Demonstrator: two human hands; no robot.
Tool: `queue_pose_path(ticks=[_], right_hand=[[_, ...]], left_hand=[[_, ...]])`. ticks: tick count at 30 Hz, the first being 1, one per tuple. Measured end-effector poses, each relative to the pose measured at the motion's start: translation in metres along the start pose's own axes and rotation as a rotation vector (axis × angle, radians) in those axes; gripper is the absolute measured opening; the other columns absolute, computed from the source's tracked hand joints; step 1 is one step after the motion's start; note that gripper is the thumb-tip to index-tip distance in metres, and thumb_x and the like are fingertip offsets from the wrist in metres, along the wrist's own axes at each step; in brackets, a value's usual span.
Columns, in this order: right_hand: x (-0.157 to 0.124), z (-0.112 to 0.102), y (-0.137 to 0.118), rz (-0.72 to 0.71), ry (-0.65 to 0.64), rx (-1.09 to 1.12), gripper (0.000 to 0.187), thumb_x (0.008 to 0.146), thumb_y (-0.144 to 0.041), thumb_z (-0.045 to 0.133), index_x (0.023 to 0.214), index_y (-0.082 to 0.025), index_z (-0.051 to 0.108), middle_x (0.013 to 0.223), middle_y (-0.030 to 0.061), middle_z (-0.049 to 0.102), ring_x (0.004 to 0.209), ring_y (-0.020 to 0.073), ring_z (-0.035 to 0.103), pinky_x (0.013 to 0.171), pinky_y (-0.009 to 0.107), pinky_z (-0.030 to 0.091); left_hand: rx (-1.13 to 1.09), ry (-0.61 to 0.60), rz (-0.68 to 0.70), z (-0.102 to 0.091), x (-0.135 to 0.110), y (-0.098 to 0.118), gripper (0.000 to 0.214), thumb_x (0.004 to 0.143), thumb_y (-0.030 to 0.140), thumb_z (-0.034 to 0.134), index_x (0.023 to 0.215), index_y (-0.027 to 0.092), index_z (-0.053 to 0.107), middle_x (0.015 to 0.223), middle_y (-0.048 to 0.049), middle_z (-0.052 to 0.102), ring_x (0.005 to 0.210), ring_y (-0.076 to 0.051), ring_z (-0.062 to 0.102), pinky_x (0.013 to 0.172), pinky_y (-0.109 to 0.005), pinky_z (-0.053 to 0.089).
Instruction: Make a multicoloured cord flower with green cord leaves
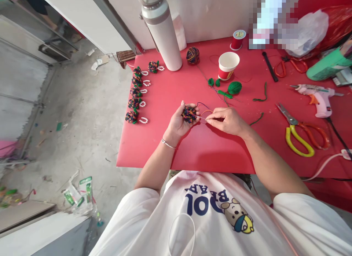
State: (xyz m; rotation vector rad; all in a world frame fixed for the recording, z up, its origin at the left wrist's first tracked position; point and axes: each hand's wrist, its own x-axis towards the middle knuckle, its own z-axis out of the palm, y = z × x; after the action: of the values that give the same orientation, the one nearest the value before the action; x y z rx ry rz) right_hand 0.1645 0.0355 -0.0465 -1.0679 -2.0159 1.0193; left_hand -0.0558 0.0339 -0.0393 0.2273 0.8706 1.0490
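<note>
My left hand (181,120) cups a multicoloured crocheted flower (189,114), its fingers curled around the dark yarn piece. In my right hand (227,120) a thin metal needle (202,117) is pinched between thumb and fingers, its far end at the flower. Loose orange and dark yarn strands loop between the two hands. Beyond my right hand lie a crochet hook with a green handle (224,94), a green yarn ball (234,88) and two small green crocheted pieces (211,82). A multicoloured yarn ball (193,55) rests farther back.
Several finished flowers with white bead loops (132,116) line the red table's (154,146) left edge. A white bottle (167,39) and paper cup (228,65) stand behind. Rightward are scissors (295,129), a pink glue gun (316,96), red-handled pliers (291,65) and a red spool (238,39).
</note>
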Motion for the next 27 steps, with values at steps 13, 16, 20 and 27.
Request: queue_pose_path(ticks=[13, 16, 20, 27], right_hand=[[-0.0004, 0.0017, 0.0014, -0.003, -0.014, -0.006, 0.019, 0.092, -0.032, 0.071, 0.088, -0.023, 0.087, 0.079, 0.0029, 0.07, 0.066, 0.0145, 0.063, 0.067, 0.03, 0.046], [-0.0007, 0.0003, 0.0, -0.001, -0.019, -0.007, 0.019, 0.092, -0.031, 0.07, 0.085, -0.023, 0.086, 0.077, 0.002, 0.069, 0.064, 0.0139, 0.06, 0.065, 0.03, 0.044], [-0.0004, -0.0005, -0.0026, 0.005, -0.017, -0.006, 0.019, 0.091, -0.031, 0.07, 0.086, -0.023, 0.087, 0.073, 0.0005, 0.065, 0.061, 0.0125, 0.058, 0.064, 0.029, 0.043], [-0.0007, 0.0016, 0.0002, -0.017, -0.024, -0.029, 0.019, 0.092, -0.031, 0.07, 0.088, -0.023, 0.087, 0.077, 0.0013, 0.067, 0.063, 0.0126, 0.059, 0.064, 0.029, 0.043]], left_hand=[[0.05, -0.009, -0.027, 0.0039, -0.0023, -0.0014, 0.053, 0.113, 0.048, 0.04, 0.086, 0.015, 0.071, 0.082, -0.0068, 0.074, 0.071, -0.015, 0.072, 0.061, -0.023, 0.06], [0.043, -0.007, -0.032, 0.003, -0.0019, -0.0011, 0.05, 0.112, 0.05, 0.045, 0.087, 0.016, 0.072, 0.083, -0.0068, 0.074, 0.072, -0.015, 0.073, 0.063, -0.023, 0.06], [0.061, 0.003, -0.034, 0.0042, -0.0024, -0.0018, 0.05, 0.111, 0.05, 0.045, 0.087, 0.015, 0.072, 0.082, -0.0073, 0.074, 0.071, -0.015, 0.073, 0.062, -0.023, 0.061], [0.086, -0.013, -0.049, 0.0061, -0.0034, -0.0031, 0.052, 0.113, 0.047, 0.041, 0.088, 0.014, 0.073, 0.083, -0.0086, 0.075, 0.069, -0.016, 0.073, 0.057, -0.024, 0.06]])
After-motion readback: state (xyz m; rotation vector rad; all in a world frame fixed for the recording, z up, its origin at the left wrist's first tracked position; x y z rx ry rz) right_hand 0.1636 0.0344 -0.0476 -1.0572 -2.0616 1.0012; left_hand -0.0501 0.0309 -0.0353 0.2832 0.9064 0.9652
